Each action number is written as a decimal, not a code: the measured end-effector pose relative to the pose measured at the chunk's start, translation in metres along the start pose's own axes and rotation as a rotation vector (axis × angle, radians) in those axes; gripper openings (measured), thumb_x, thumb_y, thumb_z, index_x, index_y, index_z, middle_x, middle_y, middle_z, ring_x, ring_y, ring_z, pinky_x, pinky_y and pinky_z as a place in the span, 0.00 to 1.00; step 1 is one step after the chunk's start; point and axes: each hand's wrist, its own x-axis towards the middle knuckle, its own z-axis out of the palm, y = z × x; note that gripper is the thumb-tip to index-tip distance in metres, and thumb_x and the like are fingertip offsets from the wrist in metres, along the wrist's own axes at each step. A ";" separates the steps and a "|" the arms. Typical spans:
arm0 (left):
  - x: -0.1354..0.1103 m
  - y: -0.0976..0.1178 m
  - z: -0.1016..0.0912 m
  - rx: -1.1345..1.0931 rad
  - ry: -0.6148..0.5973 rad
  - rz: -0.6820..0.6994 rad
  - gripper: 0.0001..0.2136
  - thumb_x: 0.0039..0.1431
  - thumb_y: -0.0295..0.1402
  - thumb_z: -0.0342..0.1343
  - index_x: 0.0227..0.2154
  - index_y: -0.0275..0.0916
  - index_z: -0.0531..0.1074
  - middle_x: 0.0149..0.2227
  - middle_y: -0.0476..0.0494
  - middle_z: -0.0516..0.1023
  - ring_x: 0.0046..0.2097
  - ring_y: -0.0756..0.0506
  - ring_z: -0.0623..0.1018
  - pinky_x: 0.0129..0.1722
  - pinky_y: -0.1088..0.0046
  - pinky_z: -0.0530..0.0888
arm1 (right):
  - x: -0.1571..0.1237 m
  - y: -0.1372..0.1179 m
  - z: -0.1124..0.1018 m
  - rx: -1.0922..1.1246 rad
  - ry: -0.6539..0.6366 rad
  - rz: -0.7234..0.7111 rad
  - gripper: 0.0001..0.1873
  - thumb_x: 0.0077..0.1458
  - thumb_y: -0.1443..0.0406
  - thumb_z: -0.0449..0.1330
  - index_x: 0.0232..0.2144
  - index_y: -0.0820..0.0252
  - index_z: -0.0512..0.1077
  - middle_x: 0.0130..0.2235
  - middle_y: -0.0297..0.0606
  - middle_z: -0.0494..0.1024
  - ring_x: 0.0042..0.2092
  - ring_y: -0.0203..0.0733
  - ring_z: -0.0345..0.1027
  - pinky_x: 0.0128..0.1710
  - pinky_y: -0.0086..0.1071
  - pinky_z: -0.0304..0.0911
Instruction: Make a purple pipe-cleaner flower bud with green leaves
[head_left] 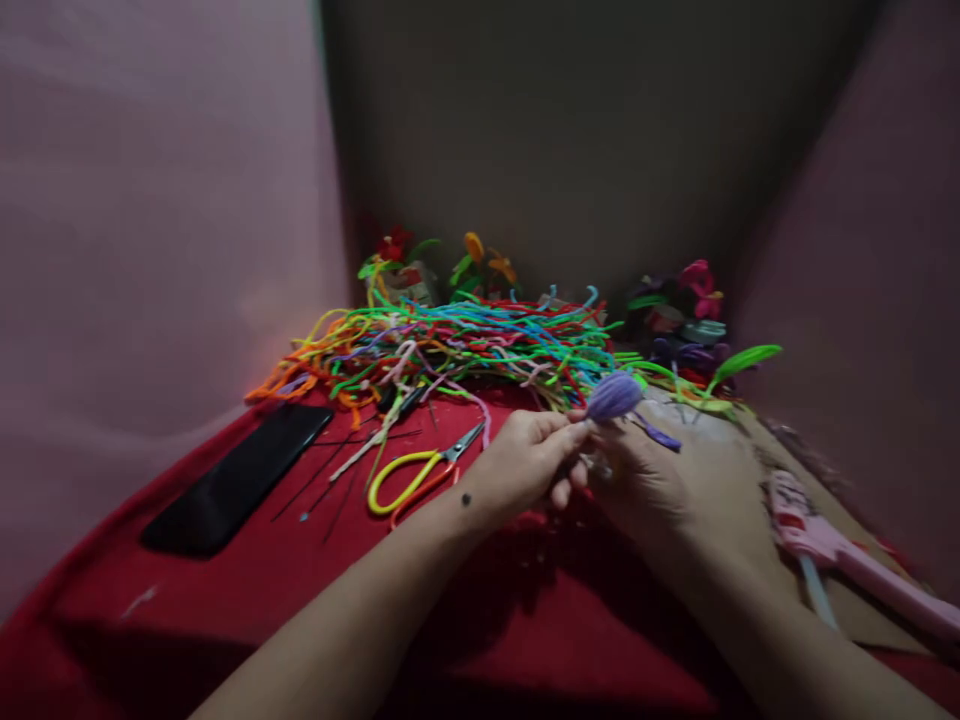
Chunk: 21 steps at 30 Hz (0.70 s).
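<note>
Overall: dimly lit, colours muted
Backdrop [555, 150] behind the scissors [448, 456]: swallowed by gloom
Counter [510, 610] before the scissors: darkened by shadow
Right hand [637, 480], right of the scissors: softly blurred
Glue gun [821, 542], far right of the scissors: smeared

Black phone [236, 485] flat on red cloth [90, 590] at left, pinkish surfaces [150, 200] to either side.

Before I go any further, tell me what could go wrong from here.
The purple piece, pinched at one end by the left grip, might bend or get crushed with the right grip so close. What looks like a pink glue gun lies beside the right forearm; if hot, it could burn skin, though heat can't be seen. The scissors lie by the left forearm and might get knocked.
</note>
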 end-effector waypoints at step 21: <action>-0.007 0.030 0.019 0.841 0.427 0.697 0.09 0.51 0.30 0.57 0.37 0.38 0.69 0.35 0.47 0.69 0.34 0.51 0.69 0.34 0.75 0.68 | -0.015 -0.004 0.008 0.074 -0.078 -0.192 0.13 0.46 0.54 0.63 0.22 0.57 0.73 0.22 0.30 0.62 0.24 0.32 0.48 0.25 0.29 0.48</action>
